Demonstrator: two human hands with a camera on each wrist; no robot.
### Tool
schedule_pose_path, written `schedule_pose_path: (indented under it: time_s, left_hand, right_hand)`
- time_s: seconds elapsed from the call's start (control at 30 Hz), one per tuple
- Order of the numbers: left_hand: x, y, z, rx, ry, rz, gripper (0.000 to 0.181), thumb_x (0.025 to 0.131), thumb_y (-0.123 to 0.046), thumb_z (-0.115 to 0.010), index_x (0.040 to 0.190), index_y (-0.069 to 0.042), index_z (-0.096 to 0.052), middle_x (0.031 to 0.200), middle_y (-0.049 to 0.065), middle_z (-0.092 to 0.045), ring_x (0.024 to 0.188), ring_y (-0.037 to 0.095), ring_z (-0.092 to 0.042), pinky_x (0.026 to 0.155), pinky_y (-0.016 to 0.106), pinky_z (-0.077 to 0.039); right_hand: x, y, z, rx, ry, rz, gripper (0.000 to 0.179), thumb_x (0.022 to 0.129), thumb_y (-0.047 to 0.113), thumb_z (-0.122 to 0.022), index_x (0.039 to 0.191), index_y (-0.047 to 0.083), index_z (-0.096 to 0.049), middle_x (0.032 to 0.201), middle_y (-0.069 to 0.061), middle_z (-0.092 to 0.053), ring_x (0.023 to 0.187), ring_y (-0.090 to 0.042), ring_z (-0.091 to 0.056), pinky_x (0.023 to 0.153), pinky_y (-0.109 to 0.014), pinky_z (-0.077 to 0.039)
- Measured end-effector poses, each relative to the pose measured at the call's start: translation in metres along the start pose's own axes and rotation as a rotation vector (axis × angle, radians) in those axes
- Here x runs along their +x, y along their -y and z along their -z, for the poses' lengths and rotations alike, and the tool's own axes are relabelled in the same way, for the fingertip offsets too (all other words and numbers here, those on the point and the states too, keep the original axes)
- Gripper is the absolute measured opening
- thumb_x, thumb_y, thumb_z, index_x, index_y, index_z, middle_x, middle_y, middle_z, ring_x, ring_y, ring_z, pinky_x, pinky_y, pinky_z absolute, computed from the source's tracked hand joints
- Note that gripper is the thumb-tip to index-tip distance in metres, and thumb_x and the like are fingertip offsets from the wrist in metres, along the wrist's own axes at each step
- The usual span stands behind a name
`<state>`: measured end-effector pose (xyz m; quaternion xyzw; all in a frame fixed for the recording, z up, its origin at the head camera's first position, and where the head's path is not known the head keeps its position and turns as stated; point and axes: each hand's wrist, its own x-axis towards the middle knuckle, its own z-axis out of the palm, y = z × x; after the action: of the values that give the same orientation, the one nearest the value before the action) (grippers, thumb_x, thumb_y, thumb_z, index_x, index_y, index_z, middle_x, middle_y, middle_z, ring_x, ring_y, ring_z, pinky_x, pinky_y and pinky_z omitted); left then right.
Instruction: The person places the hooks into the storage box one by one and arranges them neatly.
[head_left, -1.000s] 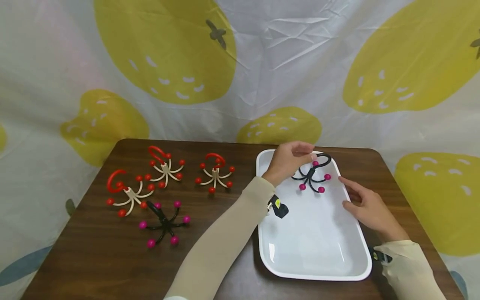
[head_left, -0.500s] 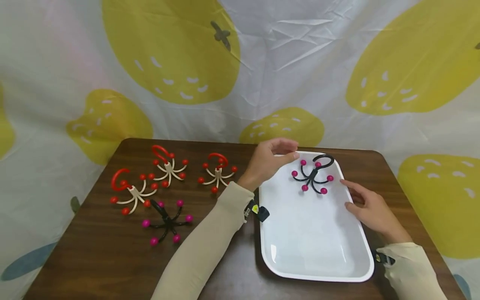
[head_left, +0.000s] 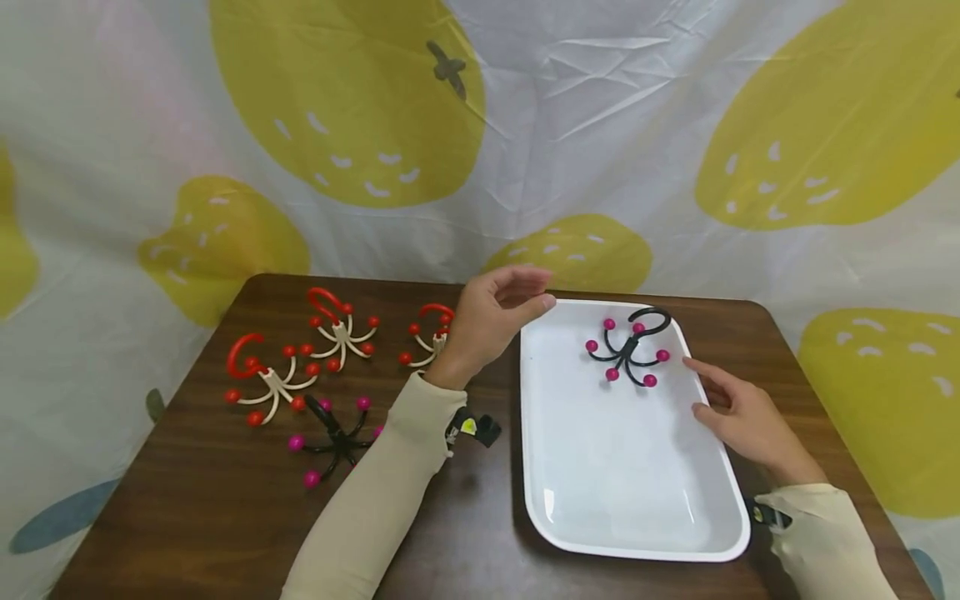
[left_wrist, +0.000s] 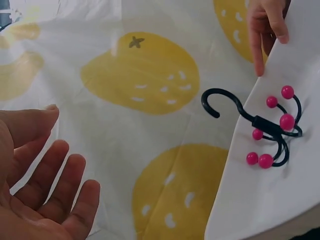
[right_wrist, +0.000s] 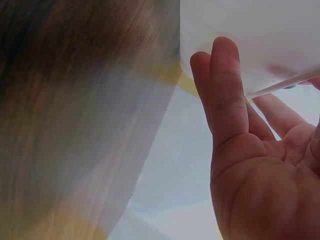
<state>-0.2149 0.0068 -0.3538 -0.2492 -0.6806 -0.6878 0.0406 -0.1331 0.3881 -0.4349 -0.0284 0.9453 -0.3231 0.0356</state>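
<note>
A black multi-hook hanger with pink ball tips [head_left: 627, 352] lies in the far part of a white tray [head_left: 622, 492]. My left hand [head_left: 483, 325] is left of the tray's far corner, its fingers loosely bent and nothing in them. In the left wrist view that hand [left_wrist: 45, 175] is well apart from the hanger [left_wrist: 267, 125]. My right hand [head_left: 750, 425] rests at the tray's right rim, index finger and thumb at the edge. The right wrist view shows its fingers [right_wrist: 227, 95] fairly straight along the outer wall.
To the left on the brown table [head_left: 187, 517] stand white hangers with red hooks and balls [head_left: 273, 385], [head_left: 342, 336], the third one [head_left: 439, 342] partly behind my left hand. Another black hanger [head_left: 337, 444] is partly covered by my left sleeve [head_left: 360, 508]. A fruit-patterned cloth [head_left: 525, 150] hangs behind.
My left hand has let go of the black hanger in the tray and moved left, out past the tray's left edge. The right hand stays at the right rim.
</note>
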Motion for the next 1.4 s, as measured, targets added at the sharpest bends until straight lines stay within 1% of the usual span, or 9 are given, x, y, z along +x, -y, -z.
schedule_pose_path:
  time_s: [0.27, 0.4, 0.5, 0.63, 0.77, 0.87, 0.97, 1.2, 1.4]
  left_hand:
    - [-0.017, 0.002, 0.017, 0.079, -0.076, 0.011, 0.028, 0.095, -0.014, -0.081, 0.122, -0.008, -0.076, 0.123, 0.009, -0.077, 0.117, 0.022, -0.072, 0.104, 0.039, -0.057]
    - [-0.023, 0.005, 0.028, 0.112, -0.129, 0.008, 0.028, 0.094, -0.014, -0.081, 0.121, -0.007, -0.077, 0.123, 0.011, -0.077, 0.117, 0.023, -0.071, 0.106, 0.049, -0.056]
    - [-0.025, 0.005, 0.036, 0.143, -0.18, 0.019, 0.027, 0.093, -0.015, -0.082, 0.119, -0.008, -0.078, 0.121, 0.011, -0.077, 0.116, 0.025, -0.071, 0.106, 0.051, -0.056]
    - [-0.029, 0.006, 0.046, 0.182, -0.249, 0.036, 0.027, 0.093, -0.017, -0.083, 0.118, -0.009, -0.078, 0.12, 0.007, -0.078, 0.117, 0.028, -0.07, 0.105, 0.051, -0.054]
    - [-0.033, 0.008, 0.053, 0.218, -0.318, 0.056, 0.027, 0.093, -0.017, -0.083, 0.119, -0.012, -0.078, 0.121, 0.006, -0.078, 0.116, 0.025, -0.07, 0.102, 0.051, -0.055]
    - [-0.035, 0.01, 0.057, 0.237, -0.365, 0.078, 0.028, 0.093, -0.016, -0.083, 0.12, -0.013, -0.078, 0.121, 0.007, -0.078, 0.114, 0.023, -0.072, 0.101, 0.049, -0.055]
    - [-0.035, 0.013, 0.062, 0.247, -0.403, 0.093, 0.028, 0.093, -0.015, -0.083, 0.121, -0.012, -0.078, 0.123, 0.01, -0.077, 0.114, 0.025, -0.072, 0.102, 0.048, -0.055]
    - [-0.036, 0.03, 0.073, 0.279, -0.448, 0.133, 0.03, 0.093, -0.014, -0.083, 0.122, -0.012, -0.078, 0.127, 0.007, -0.075, 0.123, 0.024, -0.07, 0.106, 0.047, -0.055]
    - [-0.037, 0.044, 0.076, 0.333, -0.427, 0.194, 0.032, 0.091, -0.023, -0.086, 0.121, -0.014, -0.078, 0.121, 0.008, -0.078, 0.115, 0.027, -0.071, 0.091, 0.041, -0.056]
  right_hand:
    - [-0.003, 0.0, -0.001, 0.003, 0.02, -0.025, 0.068, 0.102, 0.015, -0.066, 0.164, 0.008, -0.039, 0.157, -0.035, -0.045, 0.13, -0.056, -0.058, 0.093, -0.057, -0.061]
    - [-0.003, -0.001, 0.0, 0.002, 0.021, -0.026, 0.068, 0.102, 0.015, -0.066, 0.164, 0.009, -0.038, 0.158, -0.035, -0.044, 0.13, -0.056, -0.058, 0.093, -0.058, -0.06]
    - [-0.002, -0.002, 0.001, -0.003, 0.021, -0.025, 0.069, 0.102, 0.015, -0.066, 0.164, 0.009, -0.038, 0.158, -0.035, -0.044, 0.13, -0.056, -0.058, 0.095, -0.06, -0.06]
    - [-0.001, -0.002, 0.001, -0.007, 0.018, -0.017, 0.068, 0.101, 0.014, -0.065, 0.164, 0.008, -0.038, 0.158, -0.036, -0.044, 0.129, -0.056, -0.059, 0.094, -0.06, -0.06]
    - [-0.001, -0.002, 0.001, -0.003, 0.018, -0.014, 0.068, 0.101, 0.013, -0.065, 0.163, 0.007, -0.039, 0.157, -0.036, -0.045, 0.128, -0.055, -0.059, 0.094, -0.059, -0.06]
    - [-0.001, -0.002, 0.0, -0.002, 0.017, -0.013, 0.068, 0.101, 0.014, -0.065, 0.164, 0.007, -0.039, 0.157, -0.036, -0.045, 0.128, -0.055, -0.059, 0.093, -0.059, -0.061]
    - [-0.001, -0.002, 0.0, -0.008, 0.013, -0.009, 0.068, 0.101, 0.014, -0.065, 0.163, 0.007, -0.039, 0.156, -0.036, -0.046, 0.126, -0.054, -0.061, 0.092, -0.058, -0.062]
    - [0.0, -0.002, -0.002, -0.008, 0.008, -0.004, 0.067, 0.101, 0.013, -0.064, 0.163, 0.007, -0.039, 0.157, -0.036, -0.046, 0.127, -0.055, -0.061, 0.093, -0.059, -0.061]
    - [0.002, -0.001, -0.002, -0.007, 0.012, -0.014, 0.068, 0.102, 0.014, -0.065, 0.164, 0.008, -0.038, 0.157, -0.036, -0.045, 0.127, -0.055, -0.06, 0.094, -0.059, -0.061]
